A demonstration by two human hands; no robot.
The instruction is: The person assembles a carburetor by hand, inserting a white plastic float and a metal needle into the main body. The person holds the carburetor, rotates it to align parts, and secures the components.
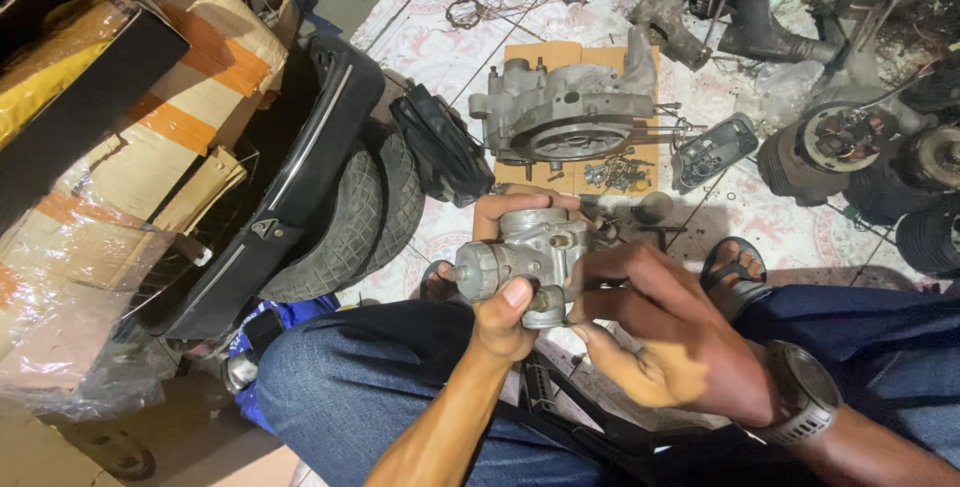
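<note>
Carburetor: small grey metal casting, held at frame centre above the knees, roughly 6 o'clock of the engine case.
Carburetor look: dull, grimy aluminium, round ribbed cap at its 9 o'clock end, brass-toned fitting near the bottom; far side hidden by fingers.
Tyre: black, treaded, lies at 9 o'clock of the carburetor beside a black scooter panel.
Left hand: closed around the carburetor from below, thumb pressed on the lower body, fingers wrapped behind the top.
Right hand: half curled, fingertips pinched at the carburetor's 3 o'clock side; what they pinch, cannot tell.
Engine case: grey, on cardboard, 12 o'clock of the hands.
Loose screws: small heap at the cardboard's edge, 1 o'clock of the hands.
Risk, drop: a one-handed hold on oily metal could slip, letting the casting fall on tile or a sandalled foot.
Risk, lost part: any small piece freed by the right fingertips may roll into the floor clutter.
</note>
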